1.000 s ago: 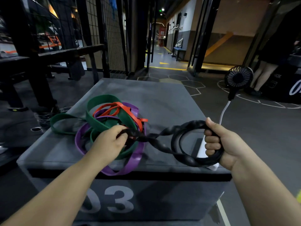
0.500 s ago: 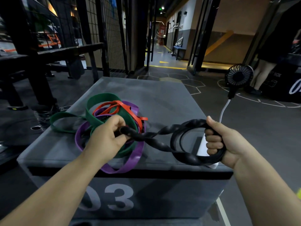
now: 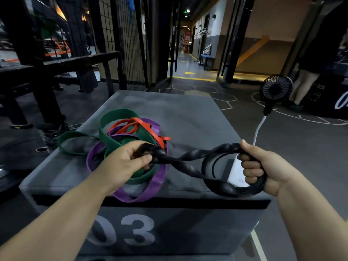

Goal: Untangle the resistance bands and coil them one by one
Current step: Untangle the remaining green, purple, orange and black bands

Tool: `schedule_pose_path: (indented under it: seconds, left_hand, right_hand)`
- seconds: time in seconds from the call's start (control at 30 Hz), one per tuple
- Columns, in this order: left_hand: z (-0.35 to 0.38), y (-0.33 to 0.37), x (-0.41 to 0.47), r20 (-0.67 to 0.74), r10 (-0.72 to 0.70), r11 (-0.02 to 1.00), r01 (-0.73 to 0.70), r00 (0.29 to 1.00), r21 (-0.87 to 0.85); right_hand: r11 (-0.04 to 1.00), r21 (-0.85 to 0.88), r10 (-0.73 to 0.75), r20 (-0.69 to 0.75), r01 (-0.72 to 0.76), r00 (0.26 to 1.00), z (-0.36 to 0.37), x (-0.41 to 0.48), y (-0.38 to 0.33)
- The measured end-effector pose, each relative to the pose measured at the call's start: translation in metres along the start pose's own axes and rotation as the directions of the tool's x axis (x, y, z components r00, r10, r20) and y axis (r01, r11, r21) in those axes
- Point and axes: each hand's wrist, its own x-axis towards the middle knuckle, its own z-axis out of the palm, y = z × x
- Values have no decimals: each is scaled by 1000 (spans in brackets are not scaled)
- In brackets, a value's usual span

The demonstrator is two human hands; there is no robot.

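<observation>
Thick black twisted rubber resistance band (image 3: pixel 185 162) — likely soft, springy, grippy. Left hand (image 3: pixel 126 161) pinches its twisted end, right hand (image 3: pixel 261 167) curls round the coil — best grip points.

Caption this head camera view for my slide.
Left hand and right hand grip a twisted black band near tangled coloured bands on a grey box.

Both bare forearms are reaching forward, left one angling inward. Left hand (image 3: pixel 126 162) is pinching the twisted end of the black band (image 3: pixel 190 157) between thumb and curled fingers, back of hand up. Right hand (image 3: pixel 263 166) is gripping the band's looped end in a full fist, thumb lying on top.
</observation>
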Motion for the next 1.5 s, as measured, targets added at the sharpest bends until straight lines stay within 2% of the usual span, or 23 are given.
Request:
schedule_pose_path:
  seconds: [0.03, 0.1, 0.2, 0.27, 0.33, 0.43, 0.53, 0.67, 0.73, 0.8, 0.87, 0.97, 1.13, 1.3, 1.4, 1.5]
  left_hand:
    - [1, -2, 2, -77, 35, 985, -21, 996, 173]
    - [4, -6, 4, -156, 150, 880, -60, 976, 471]
    - [17, -8, -2, -189, 309, 763, -124, 932, 634]
    - [28, -8, -7, -203, 332, 749, -126, 921, 650]
    - [35, -8, -9, -221, 305, 762, -98, 926, 640]
    - [41, -12, -9, -182, 315, 796, -155, 932, 586]
    - [44, -12, -10, -173, 313, 835, -184, 934, 519]
    - [43, -8, -8, -219, 255, 886, -137, 942, 443]
    - [41, -6, -3, -281, 127, 946, -32, 951, 323]
    - [36, -7, 3, -347, -84, 991, 115, 934, 70]
    - [29, -8, 7, -357, -236, 970, 200, 904, -135]
    - [20, -12, 9, -336, -310, 936, 224, 889, -272]
    - [22, -13, 8, -399, -320, 927, 197, 859, -320]
    - [39, -1, -4, -488, -127, 989, 76, 863, -123]
    - [49, 1, -13, -392, -62, 998, 55, 918, -29]
    - [59, 3, -22, -220, -34, 999, 33, 975, -11]
  right_hand:
    - [1000, -4, 11, -10, -11, 1000, 3, 1, 1]
    - [999, 13, 41, -51, -40, 998, 12, 4, 5]
    - [996, 48, 83, -80, -79, 993, 28, 9, 14]
    - [994, 75, 83, -94, -76, 992, 38, 11, 19]
    - [990, 130, 59, -85, -47, 995, 46, 12, 22]
    - [980, 197, 13, -32, -6, 999, 60, 8, 24]
    - [979, 202, -18, 20, 14, 1000, 70, 3, 27]
    - [985, 165, -57, 54, 47, 997, 76, -1, 30]
    - [987, 142, -75, 46, 68, 996, 76, -1, 30]
    - [988, 130, -90, 44, 83, 995, 73, -1, 30]
    - [987, 139, -92, 55, 83, 994, 70, -2, 28]
    - [986, 149, -94, 85, 80, 992, 67, -6, 25]
    - [985, 56, -171, 149, 164, 974, 71, -8, 28]
    - [978, 11, -207, 191, 208, 960, 82, -12, 35]
    - [981, -21, -188, 179, 194, 966, 87, -11, 40]
    - [988, -1, -154, 142, 156, 978, 92, -9, 42]
